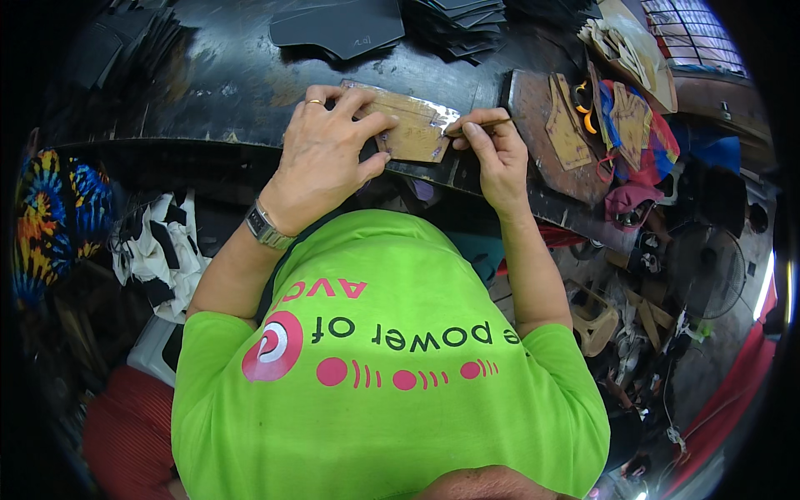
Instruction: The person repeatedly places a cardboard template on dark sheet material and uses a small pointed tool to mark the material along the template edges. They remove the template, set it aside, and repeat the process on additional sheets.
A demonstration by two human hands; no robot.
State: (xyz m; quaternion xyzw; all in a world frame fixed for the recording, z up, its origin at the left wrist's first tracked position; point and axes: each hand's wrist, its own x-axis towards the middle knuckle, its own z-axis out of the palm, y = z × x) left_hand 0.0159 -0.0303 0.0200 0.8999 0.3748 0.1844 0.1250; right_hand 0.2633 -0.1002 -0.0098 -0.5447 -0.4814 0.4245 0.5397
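Observation:
On the front part of the black worktable lies a tan, flat template [408, 125] with straight cut edges and small dark marks; light glints off its upper right. My left hand [325, 150] presses on its left side with fingers spread and the thumb by its near edge. At the template's right end, my right hand [497, 158] pinches a thin, dark pen-like tool [492, 124] between thumb and fingers. The tool's tip points left and meets the template's right edge; what exactly it touches is too small to tell. Whether a dark piece lies under the template is hidden.
Stacks of dark cut sheets [337, 29] lie at the table's back. To the right, a brown board [533, 150] bears more tan templates [568, 125] and orange-handled scissors [583, 100]. A fan [707, 271] stands far right. White-and-black cloth [162, 250] hangs below the table at left.

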